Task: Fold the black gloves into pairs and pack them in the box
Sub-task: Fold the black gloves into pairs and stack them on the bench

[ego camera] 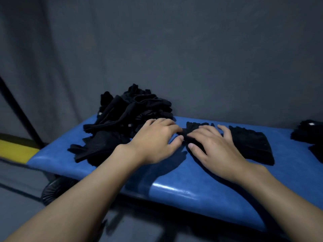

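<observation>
1. Leftmost, a black pole [19, 110] slants down in front of the grey curtain [174, 49], and a yellow strip [15, 151] shows just past the left end of the blue padded bench [174, 186]
2. Under that end of the bench sits a dark crinkled object [52, 189], too dim to identify
3. On the left part of the bench, back against the curtain, lies a loose pile of black gloves [129, 109]; a few flatter ones spill from it toward the near edge
4. The left hand [155, 142] lies palm down just in front of the pile, its fingers lightly bent, with fingertips and thumb meeting the left end of a single glove [194, 127]; whether it pinches the cloth or only presses it cannot be told
5. That single glove lies on the middle of the bench between and under the two hands, its knitted fingers pointing toward the curtain
6. The right hand [215, 147] rests flat on the glove, fingers spread and straight, pressing it to the bench
7. Just right of that hand a folded pair [251, 147] lies flat on the bench, touching the little finger
8. Well apart, at the far right edge, more dark gloves [307, 131] lie partly out of view
</observation>
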Tool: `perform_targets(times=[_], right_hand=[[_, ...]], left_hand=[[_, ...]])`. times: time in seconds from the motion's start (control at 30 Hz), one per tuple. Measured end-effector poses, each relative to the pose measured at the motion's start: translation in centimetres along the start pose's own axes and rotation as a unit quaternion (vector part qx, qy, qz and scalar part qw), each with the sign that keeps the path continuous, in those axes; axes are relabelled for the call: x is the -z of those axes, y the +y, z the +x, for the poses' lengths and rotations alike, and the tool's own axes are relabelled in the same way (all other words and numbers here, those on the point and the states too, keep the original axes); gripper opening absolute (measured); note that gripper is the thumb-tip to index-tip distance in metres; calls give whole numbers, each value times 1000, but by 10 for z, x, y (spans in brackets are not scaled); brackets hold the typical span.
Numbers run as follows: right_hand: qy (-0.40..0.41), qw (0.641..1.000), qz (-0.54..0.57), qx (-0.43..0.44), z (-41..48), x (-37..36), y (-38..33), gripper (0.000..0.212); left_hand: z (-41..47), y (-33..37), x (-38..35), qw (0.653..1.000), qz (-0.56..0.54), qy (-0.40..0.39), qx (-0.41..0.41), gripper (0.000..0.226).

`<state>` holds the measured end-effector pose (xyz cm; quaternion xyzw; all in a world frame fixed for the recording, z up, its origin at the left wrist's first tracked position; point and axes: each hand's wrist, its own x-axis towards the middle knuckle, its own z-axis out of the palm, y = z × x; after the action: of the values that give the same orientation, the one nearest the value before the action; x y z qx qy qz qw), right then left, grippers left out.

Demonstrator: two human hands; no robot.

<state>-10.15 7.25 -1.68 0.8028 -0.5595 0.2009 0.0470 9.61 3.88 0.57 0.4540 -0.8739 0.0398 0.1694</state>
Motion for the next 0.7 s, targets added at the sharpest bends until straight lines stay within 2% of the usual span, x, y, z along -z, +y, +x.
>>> perform_targets(times=[0.3, 0.37, 0.43, 0.53, 0.6, 0.7], right_hand=[[-22, 984, 125, 121, 19, -20, -87, 34], [-34, 979, 141, 141, 21, -25, -104, 33], [-44, 976, 142, 156, 22, -27, -115, 34], [-66, 975, 126, 171, 26, -27, -128, 39], [-79, 976, 114, 170, 27, -29, -130, 44], [-81, 978, 105, 160, 26, -31, -127, 49]], left_hand=[[-78, -48, 48, 993, 13, 86, 74, 29], [-98, -56, 57, 990, 7, 95, 103, 35], [-114, -63, 67, 989, 4, 82, 122, 45], [-134, -76, 80, 990, 24, 21, 138, 51], [-137, -81, 83, 989, 31, -6, 142, 45], [-133, -78, 82, 989, -22, 25, 144, 29]])
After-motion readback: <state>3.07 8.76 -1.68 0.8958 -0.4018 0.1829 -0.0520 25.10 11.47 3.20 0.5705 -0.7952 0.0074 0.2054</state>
